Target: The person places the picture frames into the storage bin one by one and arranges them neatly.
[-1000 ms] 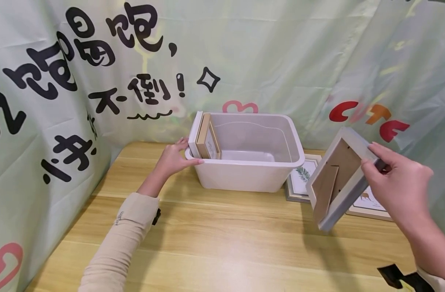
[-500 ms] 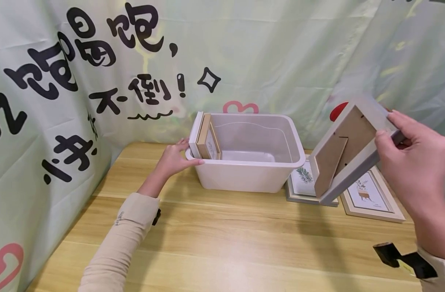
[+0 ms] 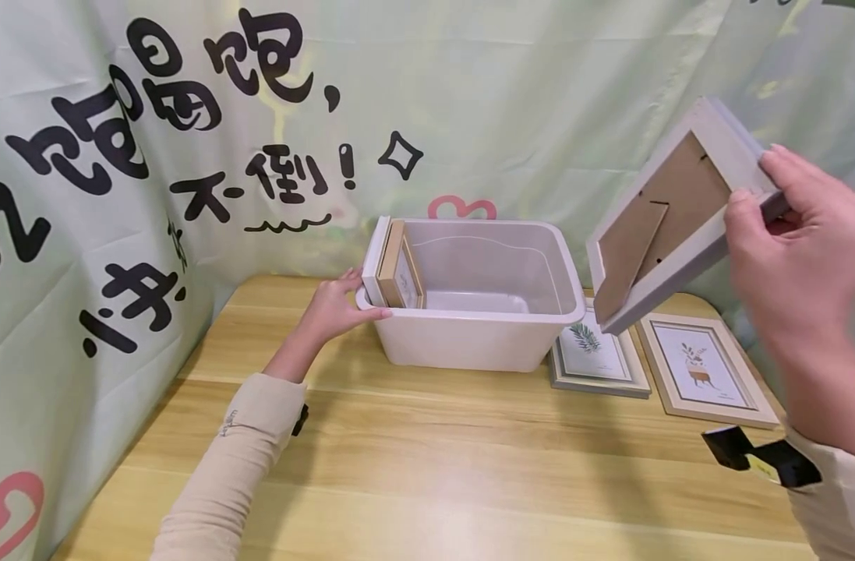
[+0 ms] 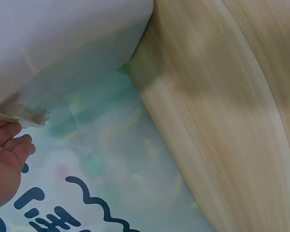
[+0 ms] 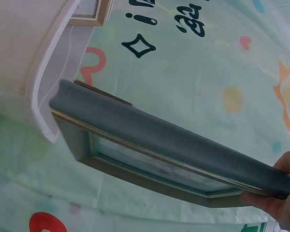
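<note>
My right hand [image 3: 802, 226] grips a grey picture frame [image 3: 711, 140] by one edge, thumb on the brown backing side. The frame is tilted in the air, its folded stand facing the head camera. In the right wrist view the same picture frame [image 5: 159, 135] shows its grey side edge and part of its glazed front. My left hand [image 3: 336, 305] holds the left corner of a pale plastic bin [image 3: 469, 340], thumb along the rim. A white frame [image 3: 376, 261] and a tan frame [image 3: 399, 265] stand on edge inside, at its left end.
Right of the bin, a picture frame with a green leaf print [image 3: 598, 354] lies face up, with a light wood frame with a plant print [image 3: 708, 370] beside it. The wooden table [image 3: 434, 460] meets a printed curtain [image 3: 525, 117] behind and at the left.
My right hand has lifted the grey picture frame up and to the right, uncovering the frames lying on the table. My left hand has stayed on the bin.
</note>
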Tool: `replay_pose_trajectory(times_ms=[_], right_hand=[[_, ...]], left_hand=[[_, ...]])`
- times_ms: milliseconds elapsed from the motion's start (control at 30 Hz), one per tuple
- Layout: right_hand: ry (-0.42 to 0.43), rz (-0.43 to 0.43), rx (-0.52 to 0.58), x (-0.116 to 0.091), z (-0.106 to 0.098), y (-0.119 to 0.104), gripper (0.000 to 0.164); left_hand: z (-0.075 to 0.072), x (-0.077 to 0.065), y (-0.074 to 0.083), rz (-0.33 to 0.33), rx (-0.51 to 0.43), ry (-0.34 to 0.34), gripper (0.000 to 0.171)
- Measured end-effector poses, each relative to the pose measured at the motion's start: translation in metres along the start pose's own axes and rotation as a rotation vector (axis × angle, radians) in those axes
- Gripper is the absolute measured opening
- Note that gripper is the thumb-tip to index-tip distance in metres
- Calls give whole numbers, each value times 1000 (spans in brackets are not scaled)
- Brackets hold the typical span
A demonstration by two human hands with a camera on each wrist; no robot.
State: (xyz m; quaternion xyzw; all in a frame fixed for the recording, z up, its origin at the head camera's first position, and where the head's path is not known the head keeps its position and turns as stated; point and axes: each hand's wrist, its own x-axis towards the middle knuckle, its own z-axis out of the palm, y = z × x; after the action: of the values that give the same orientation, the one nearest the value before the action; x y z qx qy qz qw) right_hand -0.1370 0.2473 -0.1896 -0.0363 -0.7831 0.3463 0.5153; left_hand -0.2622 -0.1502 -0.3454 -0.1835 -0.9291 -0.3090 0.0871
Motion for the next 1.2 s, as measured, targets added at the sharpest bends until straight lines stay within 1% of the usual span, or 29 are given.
replay_pose_trajectory(times_ms=[100, 200, 367, 567, 633, 767, 1000, 1200], right_hand=[[85, -97, 40, 3, 12, -2, 29], [130, -160, 37, 2, 23, -4, 28], [155, -177, 73, -5, 38, -10, 27], [207, -199, 210, -16, 63, -14, 25], [221, -211, 231, -19, 72, -14, 25], [219, -215, 244, -28, 87, -12, 25], [141, -237, 235, -47, 108, -9, 25], [150, -258, 263, -61, 126, -8, 24]], left_hand=[[0, -1, -1, 0, -3, 6, 75], [1, -1, -1, 2, -7, 2, 77], [2, -2, 0, 4, -10, -2, 79], [2, -2, 0, 10, -10, 8, 78], [2, -3, 1, 11, -12, 11, 78], [2, -3, 1, 11, -12, 15, 79], [2, -3, 0, 9, -4, 19, 78], [1, -2, 0, 4, -9, 22, 79]])
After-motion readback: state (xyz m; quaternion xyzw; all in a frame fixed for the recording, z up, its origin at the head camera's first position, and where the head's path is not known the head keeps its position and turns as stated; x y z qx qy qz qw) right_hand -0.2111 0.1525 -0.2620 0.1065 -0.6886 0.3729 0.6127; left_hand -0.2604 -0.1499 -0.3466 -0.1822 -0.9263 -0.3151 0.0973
